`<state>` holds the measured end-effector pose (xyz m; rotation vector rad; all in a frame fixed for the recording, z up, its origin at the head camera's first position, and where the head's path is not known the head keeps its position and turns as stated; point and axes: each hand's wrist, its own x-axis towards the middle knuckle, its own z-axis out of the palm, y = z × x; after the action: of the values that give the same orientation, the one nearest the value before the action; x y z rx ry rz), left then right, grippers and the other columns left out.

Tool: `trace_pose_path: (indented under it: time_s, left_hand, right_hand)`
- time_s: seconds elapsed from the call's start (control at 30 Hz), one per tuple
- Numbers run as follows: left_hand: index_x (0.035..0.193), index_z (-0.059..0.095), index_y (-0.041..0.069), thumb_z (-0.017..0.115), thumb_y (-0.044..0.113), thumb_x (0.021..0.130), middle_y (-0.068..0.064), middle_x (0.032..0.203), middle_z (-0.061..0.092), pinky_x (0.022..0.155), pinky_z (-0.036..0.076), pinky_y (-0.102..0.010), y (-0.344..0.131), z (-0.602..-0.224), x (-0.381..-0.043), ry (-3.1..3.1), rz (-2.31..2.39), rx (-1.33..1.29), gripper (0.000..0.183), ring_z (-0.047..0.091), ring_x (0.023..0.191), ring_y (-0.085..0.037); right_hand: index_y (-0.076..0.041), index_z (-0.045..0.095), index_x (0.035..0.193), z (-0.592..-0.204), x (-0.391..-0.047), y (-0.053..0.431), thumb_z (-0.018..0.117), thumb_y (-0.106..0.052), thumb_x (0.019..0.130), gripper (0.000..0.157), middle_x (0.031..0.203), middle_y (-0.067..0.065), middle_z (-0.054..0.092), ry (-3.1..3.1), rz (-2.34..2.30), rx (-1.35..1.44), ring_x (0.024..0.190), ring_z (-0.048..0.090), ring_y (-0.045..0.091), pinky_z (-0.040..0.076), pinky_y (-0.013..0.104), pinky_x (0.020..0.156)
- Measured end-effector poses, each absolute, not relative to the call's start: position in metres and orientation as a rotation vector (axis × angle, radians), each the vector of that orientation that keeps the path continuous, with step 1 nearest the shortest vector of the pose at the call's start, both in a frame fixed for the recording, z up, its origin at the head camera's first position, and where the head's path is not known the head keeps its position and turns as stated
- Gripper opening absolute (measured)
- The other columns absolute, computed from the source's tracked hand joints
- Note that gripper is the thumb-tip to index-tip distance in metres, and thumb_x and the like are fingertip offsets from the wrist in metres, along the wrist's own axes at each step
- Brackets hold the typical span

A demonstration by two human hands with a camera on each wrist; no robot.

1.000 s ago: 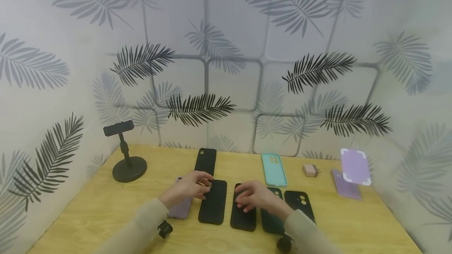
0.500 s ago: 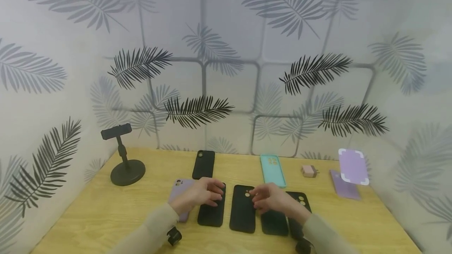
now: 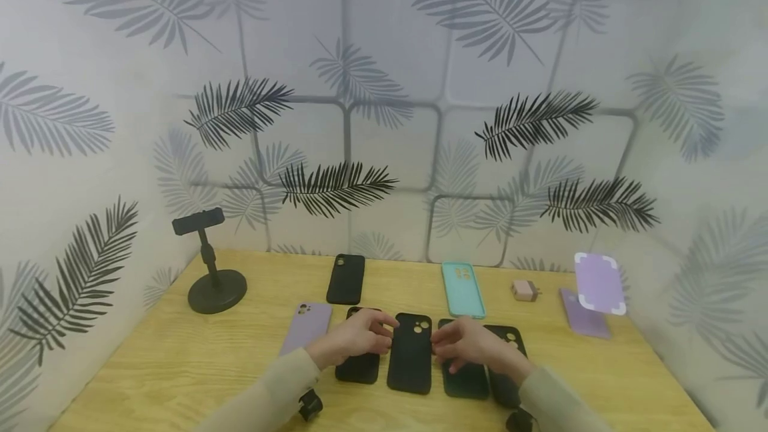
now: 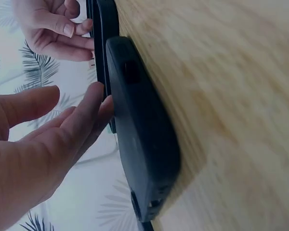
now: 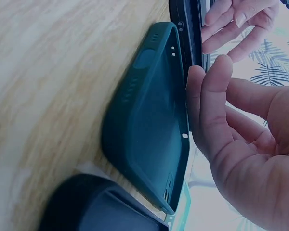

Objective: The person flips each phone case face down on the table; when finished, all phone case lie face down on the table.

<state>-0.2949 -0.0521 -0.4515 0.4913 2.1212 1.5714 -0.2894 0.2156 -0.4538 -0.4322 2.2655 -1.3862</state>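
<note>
Several phone cases lie in a row on the wooden table. My left hand is above a black case, its fingertips near the left edge of the middle black case. Over the dark green case is my right hand, fingertips by the middle case's right edge. Fingers of both hands look loosely extended, without a grip on any case. In the right wrist view the green case shows its hollow inside. Whether the fingertips touch the middle case, I cannot tell.
A lilac case lies at the row's left end, another black case at its right. Behind are a black case, a turquoise case, a charger plug, a lilac stand and a black phone stand.
My left hand has moved right from the lilac case to beside the middle case. My right hand has shifted right, off the middle case, uncovering it.
</note>
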Motion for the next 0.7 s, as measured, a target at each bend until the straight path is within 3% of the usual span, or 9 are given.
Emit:
trace_pose_path:
  time_s: [0.2, 0.4, 0.7]
  left_hand:
    - [0.137, 0.050, -0.005, 0.058, -0.008, 0.091, -0.029, 0.121, 0.058, 0.080, 0.061, -0.042, -0.052, -0.453, -0.293, 2.106, 1.626, 0.433, 0.046, 0.066, 0.103, -0.037]
    - [0.141, 0.045, -0.004, 0.059, -0.008, 0.092, -0.030, 0.126, 0.055, 0.083, 0.060, -0.043, -0.056, -0.454, -0.293, 2.033, 1.746, 0.336, 0.051, 0.066, 0.102, -0.035]
    - [0.144, 0.039, -0.002, 0.060, -0.004, 0.093, -0.028, 0.131, 0.054, 0.088, 0.057, -0.048, -0.053, -0.453, -0.298, 1.977, 1.846, 0.342, 0.055, 0.065, 0.106, -0.030]
  right_hand:
    - [0.014, 0.056, 0.127, -0.455, -0.290, 0.214, 0.064, -0.003, 0.092, 0.039, 0.115, 0.022, 0.067, 2.220, -1.411, -0.407, 0.095, 0.069, 0.024, 0.061, 0.035, 0.070]
    - [0.014, 0.056, 0.128, -0.456, -0.290, 0.207, 0.065, -0.010, 0.093, 0.043, 0.114, 0.021, 0.069, 2.202, -1.422, -0.396, 0.092, 0.070, 0.023, 0.061, 0.035, 0.070]
    - [0.012, 0.056, 0.130, -0.460, -0.292, 0.192, 0.059, -0.022, 0.099, 0.046, 0.119, 0.022, 0.068, 2.103, -1.505, -0.425, 0.108, 0.068, 0.032, 0.061, 0.038, 0.077]
